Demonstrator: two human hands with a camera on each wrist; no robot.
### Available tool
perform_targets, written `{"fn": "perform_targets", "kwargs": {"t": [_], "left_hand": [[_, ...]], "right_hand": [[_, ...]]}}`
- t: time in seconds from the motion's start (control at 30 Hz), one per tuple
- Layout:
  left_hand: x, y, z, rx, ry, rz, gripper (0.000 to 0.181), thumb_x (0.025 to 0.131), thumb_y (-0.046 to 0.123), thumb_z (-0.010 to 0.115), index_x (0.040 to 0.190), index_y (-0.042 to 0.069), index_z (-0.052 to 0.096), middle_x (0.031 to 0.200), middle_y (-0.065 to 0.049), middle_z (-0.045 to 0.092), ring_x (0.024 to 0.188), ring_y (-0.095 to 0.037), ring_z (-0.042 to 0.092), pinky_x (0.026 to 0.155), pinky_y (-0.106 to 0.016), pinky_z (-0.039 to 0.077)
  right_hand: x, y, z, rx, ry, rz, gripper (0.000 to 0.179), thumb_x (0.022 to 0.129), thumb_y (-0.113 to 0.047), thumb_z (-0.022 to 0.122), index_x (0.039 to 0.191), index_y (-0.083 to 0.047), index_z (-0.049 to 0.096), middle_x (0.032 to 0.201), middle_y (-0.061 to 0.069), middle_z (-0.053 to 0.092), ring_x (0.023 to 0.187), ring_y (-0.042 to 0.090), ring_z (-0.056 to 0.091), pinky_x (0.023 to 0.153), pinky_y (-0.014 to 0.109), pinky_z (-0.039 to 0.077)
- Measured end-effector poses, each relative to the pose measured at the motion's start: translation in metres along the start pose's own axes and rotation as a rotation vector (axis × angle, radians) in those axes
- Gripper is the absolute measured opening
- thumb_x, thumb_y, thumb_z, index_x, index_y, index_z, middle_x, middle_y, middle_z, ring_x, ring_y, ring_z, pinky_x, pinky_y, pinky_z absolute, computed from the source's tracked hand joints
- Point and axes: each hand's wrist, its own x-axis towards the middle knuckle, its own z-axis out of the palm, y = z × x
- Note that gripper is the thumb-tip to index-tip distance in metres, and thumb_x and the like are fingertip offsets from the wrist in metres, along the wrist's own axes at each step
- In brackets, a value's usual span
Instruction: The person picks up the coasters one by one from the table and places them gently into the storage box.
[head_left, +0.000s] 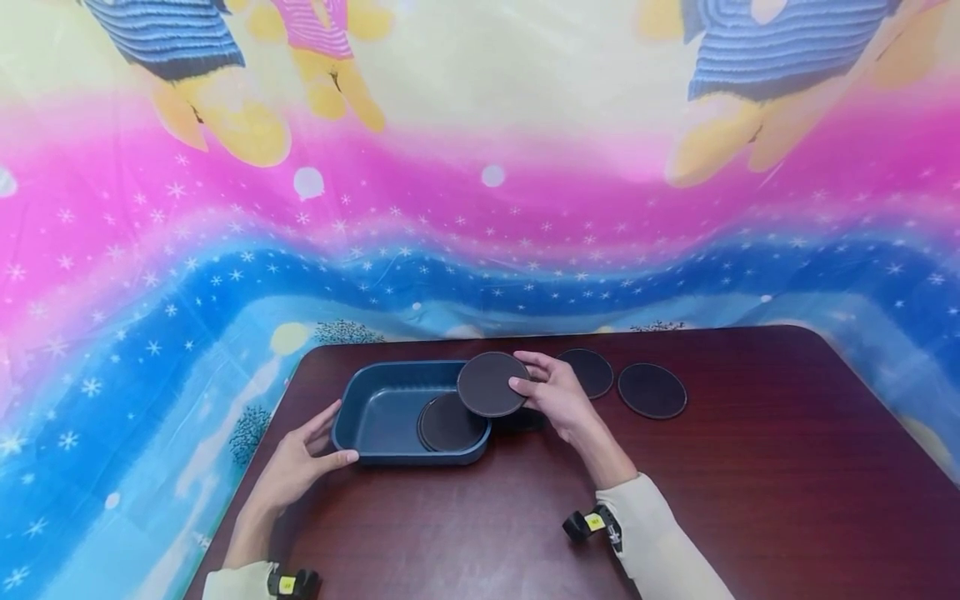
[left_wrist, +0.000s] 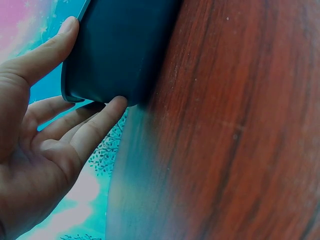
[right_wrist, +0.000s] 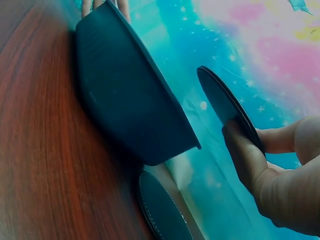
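My right hand [head_left: 555,396] pinches a dark round coaster [head_left: 491,384] between thumb and fingers, raised over the right end of a blue-grey rectangular bin [head_left: 375,457]. In the right wrist view the held coaster [right_wrist: 220,95] appears edge-on, apart from the bin's rim. Inside the bin, at its right end, lie stacked coasters [head_left: 450,423]; how many is unclear. My left hand [head_left: 288,467] touches the bin's left end, thumb at the front corner and fingers along the side. The left wrist view shows those fingertips [left_wrist: 119,101] against the outer wall.
Two more coasters, one partly behind my right hand [head_left: 588,372] and one farther right [head_left: 652,390], lie flat on the brown wooden table [head_left: 750,483]. Another stitched coaster [right_wrist: 162,205] lies close beside the bin. A printed cloth [head_left: 480,250] hangs behind the table.
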Motion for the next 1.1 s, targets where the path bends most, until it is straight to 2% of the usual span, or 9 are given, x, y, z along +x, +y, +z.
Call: {"fn": "perform_targets", "kwargs": {"t": [0.5, 0.93, 1.1], "left_hand": [[-0.001, 0.001, 0.0, -0.007, -0.001, -0.004, 0.093, 0.096, 0.024, 0.084, 0.171, 0.018, 0.031, 0.168, -0.023, 0.044, 0.148, -0.044, 0.053, 0.104, -0.042, 0.06], [-0.001, 0.002, 0.0, -0.008, -0.009, -0.001, 0.093, 0.096, 0.026, 0.084, 0.172, 0.019, 0.029, 0.168, -0.023, 0.043, 0.149, -0.043, 0.052, 0.106, -0.045, 0.059], [-0.001, 0.002, 0.0, -0.002, -0.007, -0.001, 0.093, 0.096, 0.026, 0.084, 0.172, 0.019, 0.03, 0.168, -0.023, 0.044, 0.149, -0.044, 0.052, 0.106, -0.045, 0.059]], "right_hand": [[0.001, 0.004, 0.015, -0.01, -0.006, 0.008, 0.054, 0.102, 0.003, 0.066, 0.155, -0.003, 0.055, 0.143, 0.029, 0.065, 0.096, 0.015, 0.078, 0.09, 0.034, 0.065], [0.002, 0.005, 0.031, -0.045, -0.033, 0.002, 0.053, 0.101, 0.005, 0.067, 0.153, -0.004, 0.058, 0.139, 0.028, 0.068, 0.091, 0.015, 0.078, 0.086, 0.034, 0.066], [0.001, 0.007, 0.036, -0.092, -0.054, 0.002, 0.054, 0.102, 0.003, 0.068, 0.154, -0.003, 0.057, 0.14, 0.026, 0.069, 0.093, 0.016, 0.078, 0.086, 0.034, 0.066]]}}
